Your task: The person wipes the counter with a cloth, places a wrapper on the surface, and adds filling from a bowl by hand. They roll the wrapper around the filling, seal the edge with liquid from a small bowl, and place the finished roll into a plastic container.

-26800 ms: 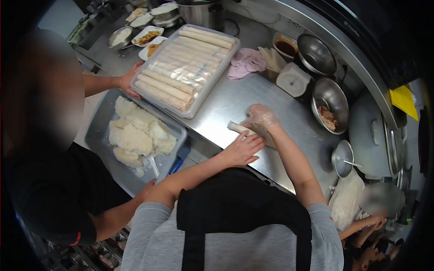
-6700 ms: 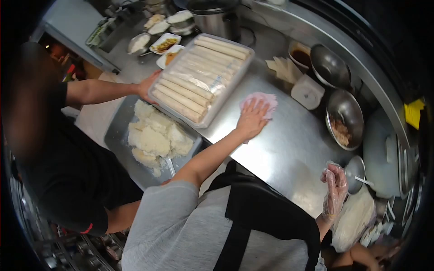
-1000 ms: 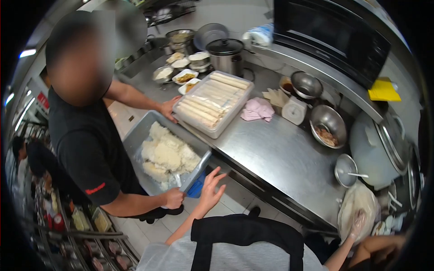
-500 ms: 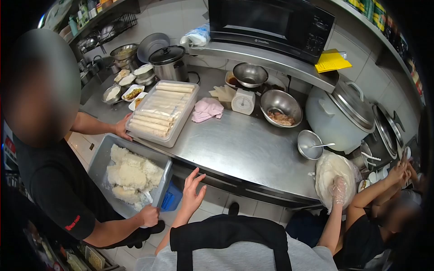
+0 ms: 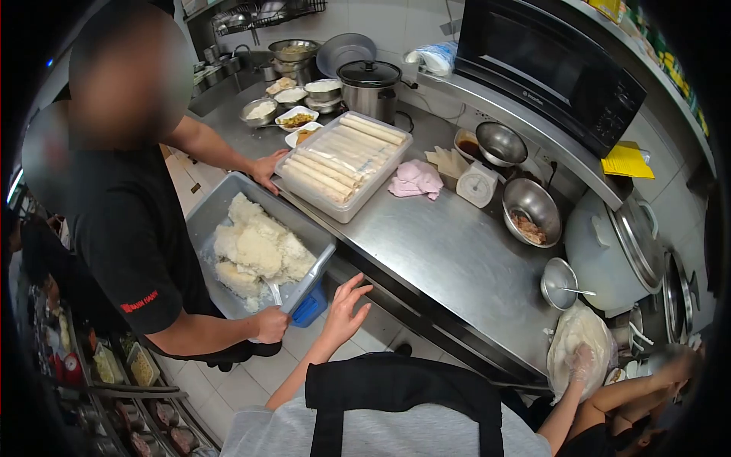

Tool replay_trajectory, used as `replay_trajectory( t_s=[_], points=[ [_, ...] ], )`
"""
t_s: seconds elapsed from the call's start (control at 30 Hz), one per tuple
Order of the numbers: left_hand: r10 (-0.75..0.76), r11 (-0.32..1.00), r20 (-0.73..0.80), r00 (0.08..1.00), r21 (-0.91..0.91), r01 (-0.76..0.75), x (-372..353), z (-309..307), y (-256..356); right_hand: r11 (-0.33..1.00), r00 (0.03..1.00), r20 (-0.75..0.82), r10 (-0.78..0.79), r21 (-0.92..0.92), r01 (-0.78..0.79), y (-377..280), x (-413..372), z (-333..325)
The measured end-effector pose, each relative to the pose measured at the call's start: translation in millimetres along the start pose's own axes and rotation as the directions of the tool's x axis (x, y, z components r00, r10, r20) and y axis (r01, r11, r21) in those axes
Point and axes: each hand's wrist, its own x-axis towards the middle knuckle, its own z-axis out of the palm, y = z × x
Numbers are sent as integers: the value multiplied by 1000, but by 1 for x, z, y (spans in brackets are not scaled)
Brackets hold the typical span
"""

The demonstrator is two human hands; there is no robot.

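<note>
My left hand (image 5: pixel 346 312) is bare and raised in front of the steel counter (image 5: pixel 449 259), its fingers apart and nothing in them. Beside it, a grey tub (image 5: pixel 199 221) holds a heap of white rice (image 5: pixel 263 240) with a spoon handle sticking out. My right hand (image 5: pixel 581 362), in a clear plastic glove, rests on a whitish bag-wrapped bundle (image 5: pixel 567 335) at the counter's right end; its fingertips are too unclear to tell whether they grip. A lidless clear container (image 5: pixel 343 212) of rolled white sheets (image 5: pixel 324 177) stands on the counter.
A co-worker (image 5: pixel 126 244) at left has hands on the tub and by the container. Another person's arms (image 5: pixel 620 400) are at lower right. A pink cloth (image 5: pixel 416 180), scale (image 5: pixel 477 185), meat bowl (image 5: pixel 531 213), small bowl (image 5: pixel 558 282) and large cooker (image 5: pixel 609 251) line the counter.
The view has turned left, so the counter items appear farther right and tilted. My left hand is still raised and open; my right hand stays at the bundle.
</note>
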Motion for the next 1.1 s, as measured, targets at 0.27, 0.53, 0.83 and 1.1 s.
replay_trajectory(
  t_s=[0.27, 0.53, 0.83, 1.1],
  points=[
    [-72, 997, -88, 993, 35, 75, -19, -21, -15, 984, 998, -9, 69, 167, -66, 36, 23, 26],
    [-36, 999, -26, 999, 15, 37, -16, -17, -12, 976, 987, -100, 123, 193, -102, 19, 16, 28],
    [-37, 999, 17, 999, -9, 37, -9, -17, -13, 833, 991, -96, 92, 554, -24, 37, 8, 18],
    [-9, 1000, 52, 999, -1, 9, -8, -16, -8, 504, 987, 69, 143, 853, -132, 46, 5, 33]
  ],
)
